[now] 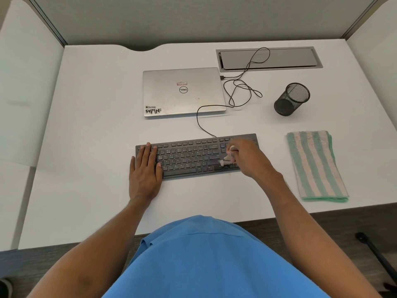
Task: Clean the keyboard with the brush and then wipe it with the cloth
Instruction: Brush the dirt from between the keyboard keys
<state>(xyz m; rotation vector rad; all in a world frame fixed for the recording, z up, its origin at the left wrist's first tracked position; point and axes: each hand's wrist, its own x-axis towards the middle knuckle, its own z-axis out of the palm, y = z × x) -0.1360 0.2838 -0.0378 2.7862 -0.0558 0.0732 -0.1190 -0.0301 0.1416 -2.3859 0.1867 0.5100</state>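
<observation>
The brush (pixel 226 161) is gripped by the right hand (pixel 245 158) at the right end of the keyboard (pixel 193 155), nearest the cloth (pixel 315 164); the left hand (pixel 145 168) is laid flat.

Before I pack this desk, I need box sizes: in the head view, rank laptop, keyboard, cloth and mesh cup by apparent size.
1. laptop and keyboard: too alike to rank; keyboard longer, laptop deeper.
2. cloth, slightly smaller.
3. mesh cup, smallest.

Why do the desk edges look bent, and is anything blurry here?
Head view: the wide-angle lens bows the desk edges; light is soft and even, shadows faint; the brush in the right hand looks blurred, the keyboard letters fairly legible.
</observation>
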